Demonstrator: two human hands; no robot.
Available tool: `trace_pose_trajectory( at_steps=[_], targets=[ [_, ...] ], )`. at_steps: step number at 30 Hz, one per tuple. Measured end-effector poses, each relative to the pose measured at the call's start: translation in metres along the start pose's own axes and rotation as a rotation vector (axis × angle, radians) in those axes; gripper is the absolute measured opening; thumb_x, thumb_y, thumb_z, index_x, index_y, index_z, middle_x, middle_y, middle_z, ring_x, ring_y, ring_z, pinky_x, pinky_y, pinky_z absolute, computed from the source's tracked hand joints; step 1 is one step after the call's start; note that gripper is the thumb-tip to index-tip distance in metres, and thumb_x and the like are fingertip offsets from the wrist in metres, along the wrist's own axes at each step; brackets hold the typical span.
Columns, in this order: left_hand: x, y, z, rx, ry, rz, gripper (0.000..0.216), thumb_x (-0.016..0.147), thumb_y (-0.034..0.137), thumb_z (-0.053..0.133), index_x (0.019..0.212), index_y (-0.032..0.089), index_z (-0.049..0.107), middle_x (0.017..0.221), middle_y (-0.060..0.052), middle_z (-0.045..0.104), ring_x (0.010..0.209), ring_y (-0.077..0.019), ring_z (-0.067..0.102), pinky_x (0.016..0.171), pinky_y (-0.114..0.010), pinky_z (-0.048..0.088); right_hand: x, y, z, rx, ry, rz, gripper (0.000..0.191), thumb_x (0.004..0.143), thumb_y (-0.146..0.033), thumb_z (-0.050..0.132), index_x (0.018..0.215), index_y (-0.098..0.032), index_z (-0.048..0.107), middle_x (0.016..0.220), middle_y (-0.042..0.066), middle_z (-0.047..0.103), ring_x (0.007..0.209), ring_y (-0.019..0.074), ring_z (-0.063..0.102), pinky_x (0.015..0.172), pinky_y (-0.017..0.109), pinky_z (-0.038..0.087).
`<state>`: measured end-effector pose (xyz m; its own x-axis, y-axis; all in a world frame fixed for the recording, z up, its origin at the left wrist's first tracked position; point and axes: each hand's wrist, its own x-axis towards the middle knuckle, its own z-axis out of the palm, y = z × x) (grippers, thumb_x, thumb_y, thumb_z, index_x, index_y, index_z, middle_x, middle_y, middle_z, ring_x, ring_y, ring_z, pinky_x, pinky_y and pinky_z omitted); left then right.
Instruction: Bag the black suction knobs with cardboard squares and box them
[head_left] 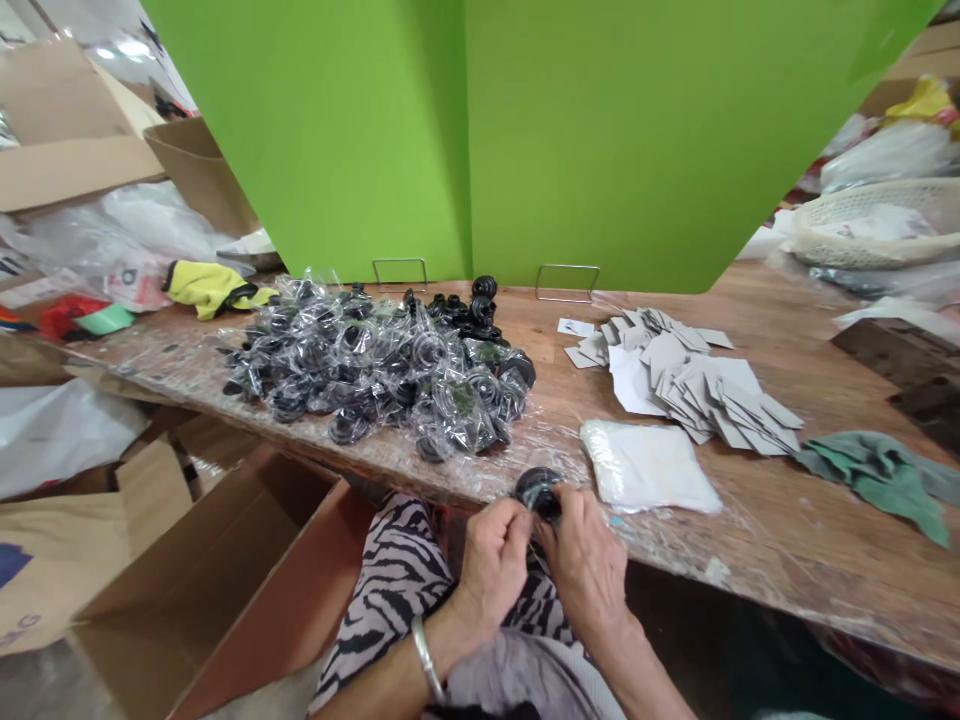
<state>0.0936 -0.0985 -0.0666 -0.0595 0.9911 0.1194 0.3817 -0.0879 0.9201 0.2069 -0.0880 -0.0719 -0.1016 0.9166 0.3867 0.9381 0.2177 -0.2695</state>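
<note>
At the table's front edge, a black ringed round part [538,484] sits in what looks like a clear plastic bag. My left hand [493,556] pinches the bag's near side, fingers closed. My right hand [583,552] is closed on the right side of the same bagged part, thumb and fingers together. Just right of my hands lies a stack of clear plastic bags [646,466]. A big heap of bagged black parts [375,365] spreads to the left, with loose black ringed parts [484,300] behind it. The fingertips hide some of the held bag.
Grey card pieces [694,380] lie scattered at the right, near a green cloth [881,480]. Green panels [465,140] stand along the back. An open cardboard box [202,590] is below the table at left. A yellow cloth [214,288] lies far left.
</note>
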Motion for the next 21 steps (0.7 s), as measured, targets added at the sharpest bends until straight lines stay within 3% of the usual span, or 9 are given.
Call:
trace_pose_trajectory(
  at_steps=[3,6,9,13,17,21],
  targets=[
    [0.013,-0.007,-0.004,0.036,0.053,0.001,0.023,0.082,0.022,0.040,0.064,0.017,0.053,0.058,0.001,0.050,0.058,-0.0118,0.046,0.057,-0.022,0.035,0.011,0.009,-0.004,0.125,-0.218,0.100,0.028,0.078,-0.020,0.046,0.105,-0.016,0.045,0.082,0.007,0.060,0.066,0.0205,0.060,0.050,0.026,0.041],
    [0.018,-0.006,-0.010,0.083,0.064,0.009,0.022,0.081,0.022,0.040,0.062,0.017,0.051,0.057,0.001,0.049,0.057,-0.0116,0.046,0.057,-0.022,0.035,0.022,0.017,-0.017,0.337,-0.329,0.159,0.014,0.078,-0.022,0.045,0.090,-0.019,0.052,0.065,0.001,0.060,0.056,0.0168,0.058,0.054,0.026,0.042],
    [0.018,0.002,-0.013,0.079,0.060,0.026,0.023,0.081,0.022,0.041,0.061,0.017,0.049,0.055,0.002,0.047,0.055,-0.0107,0.045,0.056,-0.021,0.034,0.026,0.017,-0.030,0.466,-0.160,0.131,0.019,0.082,-0.032,0.042,0.075,-0.021,0.055,0.064,0.001,0.060,0.058,0.0153,0.057,0.056,0.025,0.042],
    [0.019,0.015,-0.017,0.052,0.045,0.072,0.024,0.082,0.020,0.040,0.061,0.017,0.049,0.056,0.002,0.048,0.056,-0.0104,0.045,0.056,-0.021,0.034,0.027,0.011,-0.039,0.510,0.037,0.130,0.022,0.082,-0.037,0.044,0.078,-0.021,0.058,0.072,0.002,0.060,0.063,0.0145,0.056,0.059,0.024,0.043],
    [0.029,0.025,-0.017,0.039,0.010,0.068,0.025,0.081,0.020,0.041,0.057,0.018,0.046,0.053,0.003,0.046,0.054,-0.0102,0.044,0.054,-0.021,0.033,0.031,0.011,-0.045,0.606,0.063,0.179,0.022,0.080,-0.039,0.048,0.073,-0.021,0.058,0.066,0.001,0.057,0.059,0.0141,0.054,0.056,0.025,0.043],
    [0.055,0.047,-0.018,-0.136,-0.126,-0.076,0.023,0.083,0.025,0.037,0.064,0.018,0.047,0.052,0.003,0.050,0.047,-0.0102,0.049,0.047,-0.020,0.037,0.037,0.015,-0.051,0.761,0.077,0.352,0.027,0.077,-0.045,0.050,0.082,-0.019,0.058,0.057,-0.001,0.057,0.053,0.0147,0.053,0.051,0.026,0.044]
  ],
)
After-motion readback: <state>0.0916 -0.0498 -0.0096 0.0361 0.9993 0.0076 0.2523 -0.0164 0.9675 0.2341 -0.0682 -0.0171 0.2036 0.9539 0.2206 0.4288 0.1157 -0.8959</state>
